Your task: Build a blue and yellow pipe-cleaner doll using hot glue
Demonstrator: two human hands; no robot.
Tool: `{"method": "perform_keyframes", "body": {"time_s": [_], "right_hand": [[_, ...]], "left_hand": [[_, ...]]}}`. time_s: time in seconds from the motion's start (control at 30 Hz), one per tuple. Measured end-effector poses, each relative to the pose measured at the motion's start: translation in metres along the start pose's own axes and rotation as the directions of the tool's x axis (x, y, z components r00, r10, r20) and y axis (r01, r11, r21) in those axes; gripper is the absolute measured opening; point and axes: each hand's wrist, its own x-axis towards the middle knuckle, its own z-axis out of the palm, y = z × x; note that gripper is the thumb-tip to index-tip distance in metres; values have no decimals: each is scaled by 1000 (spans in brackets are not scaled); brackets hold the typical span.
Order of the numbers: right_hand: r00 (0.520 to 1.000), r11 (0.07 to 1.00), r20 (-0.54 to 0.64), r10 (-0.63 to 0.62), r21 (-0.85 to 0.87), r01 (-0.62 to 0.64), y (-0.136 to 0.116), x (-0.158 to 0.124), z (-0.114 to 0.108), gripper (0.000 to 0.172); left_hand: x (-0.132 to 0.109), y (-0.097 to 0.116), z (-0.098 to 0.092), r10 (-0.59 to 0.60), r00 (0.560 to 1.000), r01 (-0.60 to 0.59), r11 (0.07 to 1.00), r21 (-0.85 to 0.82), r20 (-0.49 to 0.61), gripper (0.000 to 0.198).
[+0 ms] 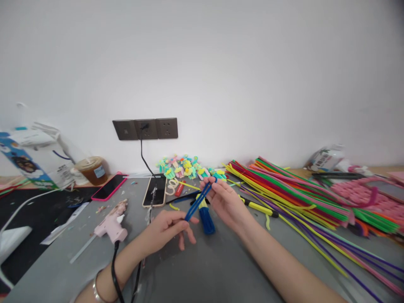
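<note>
Both my hands hold a folded blue pipe cleaner [198, 202] above the grey table [195, 269]. My left hand [168, 229] pinches its lower end between thumb and fingers. My right hand [224, 200] pinches the upper end, where the strands bend. Just behind the pipe cleaner a short blue and yellow tassel-like piece [205, 219] lies on the table.
A big pile of coloured pipe cleaners [303, 198] spreads over the right. A pink glue gun [111, 225] lies on the left, its cord passing my left wrist. Two phones [155, 190] [110, 187], small finished figures [186, 166], a yellow-handled tool [259, 208] and a cup [92, 169] lie beyond.
</note>
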Motion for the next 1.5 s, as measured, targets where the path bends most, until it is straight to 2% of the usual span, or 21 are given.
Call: {"method": "perform_keyframes", "body": {"time_s": [0.1,0.2,0.37,0.53,0.63,0.8,0.93,1.1,1.17,1.27,1.37,1.5], "right_hand": [[990,988,-100,-96,-128,83,2,4,-5,26],[974,962,-144,-172,-237,135,1,5,-7,29],[978,930,-86,-188,-337,149,-4,4,-8,34],[980,923,-22,-198,-342,179,-9,7,-11,45],[983,917,27,-184,-356,181,-11,8,-11,42],[981,863,33,-194,-470,186,-16,6,-12,28],[980,858,56,-193,-475,196,-18,7,-14,30],[965,846,67,-255,-468,256,-20,9,-15,34],[965,842,57,-254,-478,250,-22,9,-15,34],[971,842,16,-240,-495,216,-23,9,-17,35],[980,844,2,-199,-508,173,-22,9,-19,34],[985,826,38,-170,-540,163,-18,13,-27,29]], "left_hand": [[1,-2,-2,2,1000,-2,999,36,-15,47],[2,-7,-3,4,999,-1,998,56,-40,44],[3,-11,-4,3,998,1,998,63,-64,45],[4,-9,-3,-22,997,27,998,65,-74,48],[4,-8,-2,-49,997,53,996,70,-63,49],[1,-6,1,-108,994,106,990,91,14,52],[-1,-3,3,-122,987,113,989,94,105,53],[-1,0,3,-89,990,75,989,131,108,53],[0,-1,2,-85,993,72,986,153,80,52],[2,-4,0,-63,997,69,984,166,-45,54],[5,-8,-3,-34,982,62,987,150,-185,56],[9,-11,-6,-10,962,49,989,139,-272,51]]}}
